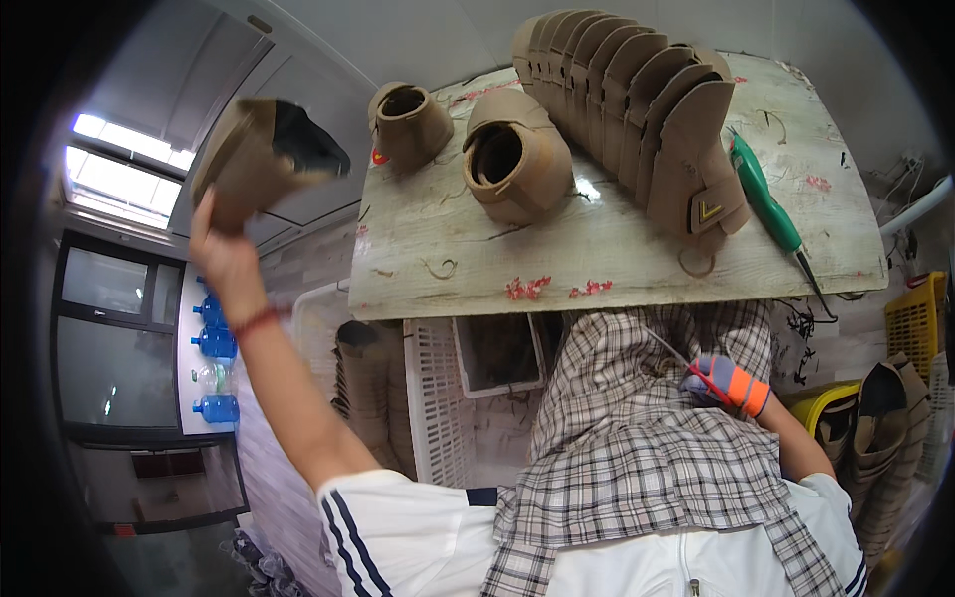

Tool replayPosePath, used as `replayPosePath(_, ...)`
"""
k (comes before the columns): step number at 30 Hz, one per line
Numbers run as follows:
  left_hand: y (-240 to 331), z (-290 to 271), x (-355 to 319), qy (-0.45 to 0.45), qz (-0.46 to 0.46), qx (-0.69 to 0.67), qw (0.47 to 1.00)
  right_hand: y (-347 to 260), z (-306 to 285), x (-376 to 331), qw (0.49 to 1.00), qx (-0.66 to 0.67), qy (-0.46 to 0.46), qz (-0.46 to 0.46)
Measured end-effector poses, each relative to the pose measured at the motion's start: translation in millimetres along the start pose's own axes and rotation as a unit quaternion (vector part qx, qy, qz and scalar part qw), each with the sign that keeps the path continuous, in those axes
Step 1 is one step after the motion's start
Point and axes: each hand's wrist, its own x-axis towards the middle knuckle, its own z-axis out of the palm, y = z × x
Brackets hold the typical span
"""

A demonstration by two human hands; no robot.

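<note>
The upper half of the view is largely taken up by a pale, scuffed table (597, 254), and below it the lap is covered by a plaid apron (637, 488). The table's far middle is filled by a leaning row of nested brown pieces (617, 85). Under the near edge, a white slatted crate (443, 398) is partly covered. Left of the row, a rounded brown piece (537, 164) and a smaller-looking one (416, 134) are set apart. A green-handled tool (766, 197) is laid along the row's right side.

By the outstretched left arm (313, 413), a raised brown piece (244, 164) is held beyond the table's left edge, its lower end grasped in the left hand (229, 259). In the gloved right hand (731, 383), low over the lap, a red-handled pointed tool (708, 385) is gripped.
</note>
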Motion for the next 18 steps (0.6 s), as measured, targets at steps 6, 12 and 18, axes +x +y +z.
replayPosePath(6,16.7,-85.2,-280.2,-0.096,-0.233,-0.236,0.939,-76.9,-30.4,-16.5,0.982,-0.151,0.108,0.031)
replayPosePath(12,-100.5,-32.1,-448.7,0.087,-0.513,-0.245,0.818,-125.0,-16.4,2.8,0.922,-0.292,0.177,-0.184)
replayPosePath(18,-136.7,-39.8,-464.5,0.077,-0.527,-0.287,0.796,-112.9,12.2,30.3,0.860,-0.459,0.109,-0.194)
